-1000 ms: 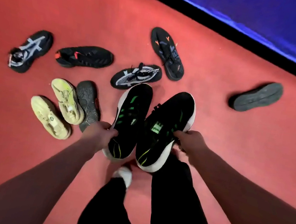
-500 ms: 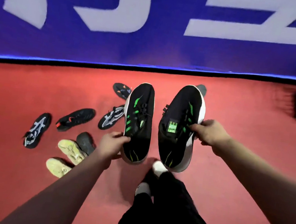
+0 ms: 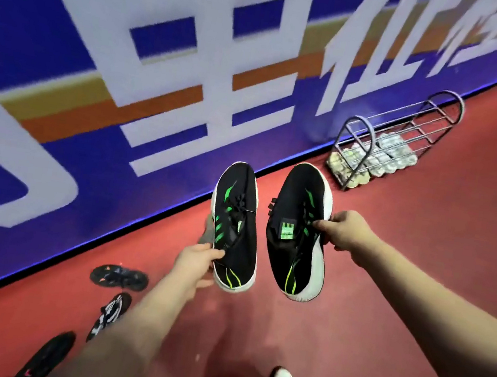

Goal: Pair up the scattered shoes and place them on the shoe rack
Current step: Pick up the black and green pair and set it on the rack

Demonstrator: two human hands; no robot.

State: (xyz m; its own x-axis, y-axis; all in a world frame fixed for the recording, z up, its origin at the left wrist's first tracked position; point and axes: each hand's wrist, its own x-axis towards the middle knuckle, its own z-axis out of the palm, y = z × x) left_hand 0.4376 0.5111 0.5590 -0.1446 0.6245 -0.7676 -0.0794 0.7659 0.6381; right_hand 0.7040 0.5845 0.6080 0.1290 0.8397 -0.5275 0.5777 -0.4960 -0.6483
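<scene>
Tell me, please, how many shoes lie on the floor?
3 plainly, lower left: black shoe farthest, black-and-white shoe nearer, dark shoe at the bottom edge. A grey shape behind the held left shoe may be another.

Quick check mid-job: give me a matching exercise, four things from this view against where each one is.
Things: 1 green-striped shoes; 2 pale shoes; 3 shoe rack; 4 black-and-white shoe.
Places: A lying on the floor, lower left; B standing by the blue wall; C one in the left hand, one in the right hand; D low inside the rack.
Pairs: 1-C; 2-D; 3-B; 4-A.
</scene>
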